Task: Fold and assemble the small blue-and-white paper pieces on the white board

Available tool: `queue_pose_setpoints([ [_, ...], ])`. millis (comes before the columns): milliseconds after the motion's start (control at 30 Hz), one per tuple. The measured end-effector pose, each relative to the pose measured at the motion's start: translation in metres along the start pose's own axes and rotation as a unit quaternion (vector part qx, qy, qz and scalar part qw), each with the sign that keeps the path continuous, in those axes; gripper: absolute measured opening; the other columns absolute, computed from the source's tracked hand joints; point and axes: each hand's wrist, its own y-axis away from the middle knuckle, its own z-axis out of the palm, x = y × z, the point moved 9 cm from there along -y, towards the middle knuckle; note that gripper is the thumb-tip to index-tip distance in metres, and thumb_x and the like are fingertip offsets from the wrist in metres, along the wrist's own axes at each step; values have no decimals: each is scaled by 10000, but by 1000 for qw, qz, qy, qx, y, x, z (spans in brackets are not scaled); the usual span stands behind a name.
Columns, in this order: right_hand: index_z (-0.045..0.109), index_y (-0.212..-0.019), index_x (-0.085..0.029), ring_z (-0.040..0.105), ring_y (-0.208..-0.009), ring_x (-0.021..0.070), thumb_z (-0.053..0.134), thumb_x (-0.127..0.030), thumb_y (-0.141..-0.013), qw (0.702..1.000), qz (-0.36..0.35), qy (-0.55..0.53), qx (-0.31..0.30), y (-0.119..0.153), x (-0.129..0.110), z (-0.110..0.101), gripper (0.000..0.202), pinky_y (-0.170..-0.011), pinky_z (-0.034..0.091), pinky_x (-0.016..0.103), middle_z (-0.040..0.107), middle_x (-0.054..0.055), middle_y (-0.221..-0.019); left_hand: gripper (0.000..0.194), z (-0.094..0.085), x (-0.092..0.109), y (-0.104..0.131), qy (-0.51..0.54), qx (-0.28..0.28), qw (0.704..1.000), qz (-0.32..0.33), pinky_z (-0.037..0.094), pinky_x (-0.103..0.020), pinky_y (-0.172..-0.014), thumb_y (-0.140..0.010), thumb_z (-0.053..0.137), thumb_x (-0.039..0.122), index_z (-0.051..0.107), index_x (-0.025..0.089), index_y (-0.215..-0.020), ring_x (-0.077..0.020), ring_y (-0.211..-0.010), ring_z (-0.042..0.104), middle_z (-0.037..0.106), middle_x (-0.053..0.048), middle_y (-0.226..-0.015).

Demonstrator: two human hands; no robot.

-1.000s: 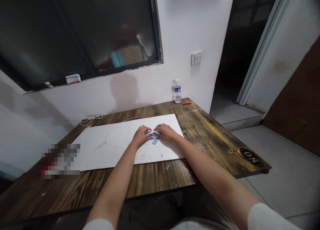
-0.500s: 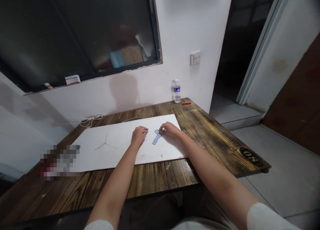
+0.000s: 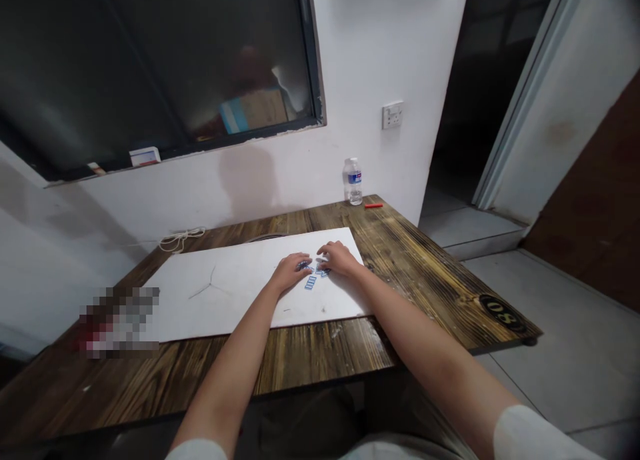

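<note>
Several small blue-and-white pieces lie on a white board, toward its right part. My left hand is at the left of these pieces, its fingers curled round something dark blue and small. On the other side my right hand reaches in from the right, thumb and fingers bent over more blue pieces at its fingertips. The two hands are close together but apart. Thin dark lines mark the board further left.
The board lies on a dark wooden table. At the back stand a plastic bottle and, beside it, a red pen-like object. A white cable is coiled at the back left. A blurred patch covers the left end.
My left hand has moved right, to the blue pieces. My right hand has opened slightly, and the pieces between the hands have shifted, with fewer showing.
</note>
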Motion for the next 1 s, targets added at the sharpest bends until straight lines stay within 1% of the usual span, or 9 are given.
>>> queue_pose_setpoints([
  [200,750,-965,-222,621,-895,186,710,-275,-832,996,90,-20,1,-1,23,-10,149,-713,415,254,721,54,-975,314,-19,-20,3,-55,101,988,-98,418,-407,-1077,-841,639,262,703,235,-1147,-248,-1229,556,639,-74,-1305],
  [333,773,-884,-222,643,-855,175,751,-220,-766,994,105,-14,-29,0,32,-17,119,-660,400,236,735,37,-926,249,-41,-30,15,-111,164,962,-189,480,-358,-951,-871,557,258,735,231,-1043,-243,-1098,624,703,-74,-1173],
  [467,788,-873,-246,638,-818,171,805,-268,-714,994,76,5,-77,0,30,-14,161,-647,396,236,728,20,-881,344,-45,-44,24,-143,130,940,-282,502,-321,-783,-923,481,416,771,248,-841,-249,-914,682,760,-77,-907],
  [533,788,-875,-264,629,-833,178,812,-317,-713,995,51,9,-85,-1,23,-10,172,-664,399,244,720,16,-889,367,-37,-42,20,-118,92,955,-255,499,-323,-836,-937,457,429,779,258,-891,-246,-991,682,766,-71,-974],
  [600,781,-873,-275,616,-888,194,815,-361,-716,996,17,16,-82,0,10,-6,182,-705,404,256,709,22,-925,344,-23,-31,11,-78,44,980,-178,449,-344,-985,-941,465,405,758,265,-1052,-236,-1203,603,708,-66,-1214],
  [700,752,-943,-263,579,-996,234,833,-428,-696,998,-12,33,-55,2,-6,-3,308,-793,410,290,676,57,-1042,430,1,-8,5,-30,-62,996,-60,241,-464,-1169,-934,499,445,621,285,-1315,-247,-1441,348,473,-64,-1501],
  [800,685,-1086,-227,527,-1087,271,835,-500,-678,999,-8,41,-21,4,-11,-2,514,-863,409,338,633,102,-1132,600,15,15,8,3,-143,989,21,90,-550,-1191,-887,564,550,476,334,-1439,-274,-1493,219,334,-62,-1580],
  [900,632,-1178,-209,494,-1128,284,836,-509,-675,999,-7,33,4,4,-7,-2,620,-879,410,365,606,119,-1201,665,19,27,10,20,-168,984,49,59,-563,-1189,-844,626,568,457,353,-1450,-289,-1491,221,327,-65,-1585],
  [1000,642,-1200,-244,489,-1155,281,816,-451,-725,1000,-17,26,-1,0,1,0,547,-896,406,365,611,94,-1262,547,19,29,8,16,-148,988,44,105,-567,-1186,-894,580,510,504,359,-1414,-279,-1478,261,374,-45,-1567],
])
